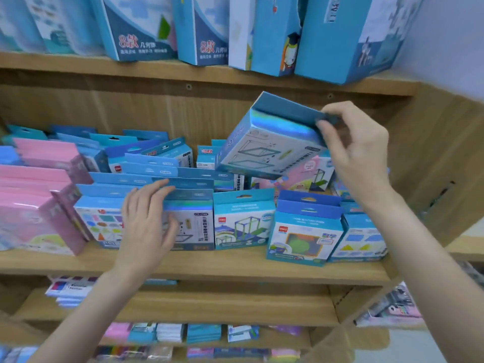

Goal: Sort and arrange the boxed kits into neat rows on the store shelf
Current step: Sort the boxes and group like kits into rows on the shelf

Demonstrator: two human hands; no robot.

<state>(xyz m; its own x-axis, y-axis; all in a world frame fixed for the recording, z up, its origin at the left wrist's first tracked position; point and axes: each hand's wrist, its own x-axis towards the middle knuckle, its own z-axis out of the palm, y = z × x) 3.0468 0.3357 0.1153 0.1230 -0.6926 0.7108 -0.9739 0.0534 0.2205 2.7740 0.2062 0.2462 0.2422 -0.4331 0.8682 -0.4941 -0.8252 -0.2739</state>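
Right hand pinches the top hanging flap of a blue boxed kit, holding it tilted in the air above the middle wooden shelf, its printed face turned down and toward the camera. Left hand, fingers straight and pressed together, rests flat against a matching silver-banded kit standing in the front row. That row lies below and to the left of the raised box, nearer the left hand, so the lifted kit looks bound leftward and down, its long axis needing to swing upright to match. Pink boxes fill the shelf's left end; tall blue cartons line the shelf above.
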